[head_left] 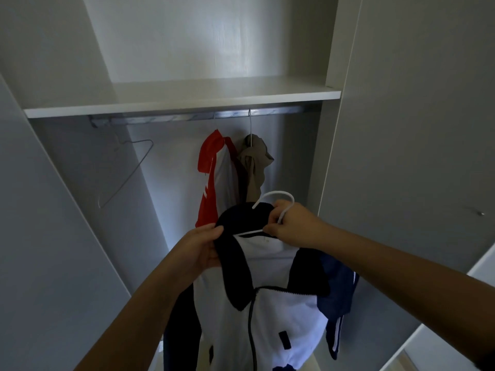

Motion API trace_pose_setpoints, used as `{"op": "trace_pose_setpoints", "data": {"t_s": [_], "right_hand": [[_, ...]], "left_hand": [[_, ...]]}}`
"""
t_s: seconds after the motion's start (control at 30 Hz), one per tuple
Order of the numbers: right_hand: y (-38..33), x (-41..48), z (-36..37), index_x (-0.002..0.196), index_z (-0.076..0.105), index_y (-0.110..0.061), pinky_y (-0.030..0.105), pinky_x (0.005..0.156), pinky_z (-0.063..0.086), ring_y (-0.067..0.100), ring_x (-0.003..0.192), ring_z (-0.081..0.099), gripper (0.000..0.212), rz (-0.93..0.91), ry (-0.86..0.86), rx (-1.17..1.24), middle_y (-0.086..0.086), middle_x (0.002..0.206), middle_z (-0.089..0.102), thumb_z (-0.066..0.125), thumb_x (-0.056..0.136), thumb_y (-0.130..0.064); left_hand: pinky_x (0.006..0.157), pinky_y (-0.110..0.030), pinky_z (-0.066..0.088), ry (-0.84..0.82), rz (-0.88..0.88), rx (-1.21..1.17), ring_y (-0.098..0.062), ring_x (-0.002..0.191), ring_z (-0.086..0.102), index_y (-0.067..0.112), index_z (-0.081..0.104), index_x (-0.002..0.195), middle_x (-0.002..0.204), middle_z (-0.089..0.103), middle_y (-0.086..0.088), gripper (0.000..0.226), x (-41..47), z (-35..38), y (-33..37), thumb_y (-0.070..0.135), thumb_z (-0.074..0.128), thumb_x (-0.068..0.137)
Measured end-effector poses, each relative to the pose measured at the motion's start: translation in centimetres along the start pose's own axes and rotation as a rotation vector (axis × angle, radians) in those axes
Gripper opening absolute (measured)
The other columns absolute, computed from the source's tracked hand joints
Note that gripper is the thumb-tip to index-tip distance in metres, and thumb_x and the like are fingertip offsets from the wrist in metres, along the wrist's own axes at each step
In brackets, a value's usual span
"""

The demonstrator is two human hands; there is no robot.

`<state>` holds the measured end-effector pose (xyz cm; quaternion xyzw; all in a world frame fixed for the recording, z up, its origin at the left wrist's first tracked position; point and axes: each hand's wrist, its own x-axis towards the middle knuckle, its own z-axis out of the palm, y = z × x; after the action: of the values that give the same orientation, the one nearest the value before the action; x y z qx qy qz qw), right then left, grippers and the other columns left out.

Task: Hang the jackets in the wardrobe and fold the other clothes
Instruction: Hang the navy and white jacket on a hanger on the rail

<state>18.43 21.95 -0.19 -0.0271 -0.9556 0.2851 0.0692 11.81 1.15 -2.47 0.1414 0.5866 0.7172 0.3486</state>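
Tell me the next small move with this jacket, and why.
Probably raise the white hanger so its hook catches the rail, on the bare stretch left of the red and white jacket. The navy and white jacket already sits on the hanger, the right hand grips its neck, the left hand holds the collar.

Near the camera, the person's left hand (199, 247) grips the dark collar of a navy and white jacket (281, 303) while the right hand (292, 223) pinches the neck of its white hanger (276, 192). Farther in, a red and white jacket (214, 178) and a khaki garment (253, 167) hang from the rail (171, 119) under the shelf (187, 103) (the two touching). An empty wire hanger (127, 178) hangs well to their left.
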Motion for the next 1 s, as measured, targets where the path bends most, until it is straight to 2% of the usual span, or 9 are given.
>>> {"op": "trace_pose_setpoints", "data": {"t_s": [0.13, 0.2, 0.27, 0.33, 0.4, 0.57, 0.73, 0.87, 1.0], "right_hand": [[-0.3, 0.7, -0.7, 0.066, 0.064, -0.003, 0.012, 0.063, 0.042, 0.008, 0.070, 0.052, 0.024, 0.017, -0.003, 0.091, -0.005, 0.082, 0.050, 0.063, 0.088, -0.014], [-0.4, 0.8, -0.8, 0.067, 0.062, -0.007, 0.010, 0.063, 0.041, 0.004, 0.069, 0.049, 0.022, 0.019, -0.020, 0.137, -0.008, 0.082, 0.047, 0.063, 0.088, -0.013], [-0.5, 1.1, -0.6, 0.070, 0.064, -0.005, 0.010, 0.065, 0.040, 0.004, 0.070, 0.049, 0.019, 0.010, -0.008, 0.156, -0.007, 0.081, 0.048, 0.063, 0.088, -0.012], [-0.8, 1.8, -0.3, 0.071, 0.064, -0.006, 0.010, 0.067, 0.040, 0.004, 0.070, 0.050, 0.019, 0.006, 0.021, 0.168, -0.006, 0.080, 0.048, 0.062, 0.089, -0.011], [-1.0, 2.9, 0.0, 0.067, 0.062, -0.011, 0.008, 0.067, 0.040, 0.004, 0.069, 0.050, 0.022, 0.014, 0.055, 0.163, -0.008, 0.078, 0.049, 0.062, 0.089, -0.012], [-1.1, 6.6, 1.0, 0.065, 0.062, -0.012, 0.009, 0.062, 0.041, 0.004, 0.061, 0.050, 0.025, 0.078, 0.023, 0.107, 0.000, 0.075, 0.056, 0.061, 0.090, -0.014], [0.7, 10.6, 1.9, 0.063, 0.063, -0.010, 0.011, 0.053, 0.039, 0.007, 0.054, 0.047, 0.029, 0.285, 0.036, 0.080, 0.017, 0.070, 0.060, 0.060, 0.091, -0.017], [1.9, 12.3, 3.2, 0.057, 0.057, -0.019, 0.013, 0.051, 0.039, 0.005, 0.049, 0.046, 0.035, 0.439, 0.044, 0.086, 0.002, 0.056, 0.052, 0.059, 0.092, -0.019], [2.6, 13.0, 5.2, 0.059, 0.056, -0.018, 0.013, 0.055, 0.040, 0.003, 0.053, 0.049, 0.033, 0.522, 0.041, 0.082, -0.005, 0.058, 0.054, 0.058, 0.092, -0.018]], "left_hand": [[0.060, -0.028, 0.056, 0.102, 0.140, 0.191, -0.028, 0.073, 0.068, 0.005, 0.065, 0.097, 0.083, 0.072, -0.016, 0.019, 0.6, -0.6, 0.3, 0.021, 0.055, 0.093], [0.060, -0.013, 0.049, 0.380, 0.457, 0.615, -0.010, 0.068, 0.063, 0.009, 0.064, 0.086, 0.071, 0.069, -0.001, 0.012, 0.9, -3.2, 0.0, 0.012, 0.055, 0.093], [0.069, -0.006, 0.041, 0.494, 0.698, 1.007, 0.002, 0.082, 0.057, 0.020, 0.062, 0.091, 0.089, 0.060, 0.018, 0.008, 1.2, -6.2, 0.0, 0.013, 0.063, 0.089], [0.077, -0.005, 0.038, 0.319, 0.610, 1.094, 0.010, 0.095, 0.052, 0.032, 0.059, 0.103, 0.103, 0.053, 0.028, 0.019, 1.5, -9.0, 0.2, 0.019, 0.061, 0.090], [0.069, -0.006, 0.042, 0.140, 0.436, 1.097, 0.007, 0.081, 0.059, 0.040, 0.059, 0.092, 0.086, 0.063, 0.025, 0.017, 2.4, -11.1, 0.2, 0.023, 0.055, 0.095], [0.053, -0.017, 0.038, 0.156, 0.456, 1.512, -0.003, 0.058, 0.053, 0.032, 0.056, 0.075, 0.063, 0.057, 0.014, 0.045, 6.6, -15.0, 1.2, 0.065, 0.027, 0.086], [0.078, -0.023, 0.045, 0.040, 0.271, 1.192, -0.011, 0.092, 0.060, 0.025, 0.059, 0.107, 0.104, 0.064, 0.004, 0.025, 14.3, -18.2, 3.9, 0.045, 0.049, 0.094], [0.088, -0.025, 0.041, 0.183, 0.068, 0.997, -0.019, 0.107, 0.050, 0.015, 0.038, 0.139, 0.129, 0.051, -0.009, 0.054, 23.2, -18.5, 6.6, 0.040, 0.054, 0.094], [0.069, -0.029, 0.051, 0.171, -0.102, 0.741, -0.024, 0.100, 0.056, 0.020, 0.014, 0.149, 0.130, 0.049, -0.011, 0.077, 31.0, -15.8, 8.3, 0.045, 0.057, 0.090]]}}
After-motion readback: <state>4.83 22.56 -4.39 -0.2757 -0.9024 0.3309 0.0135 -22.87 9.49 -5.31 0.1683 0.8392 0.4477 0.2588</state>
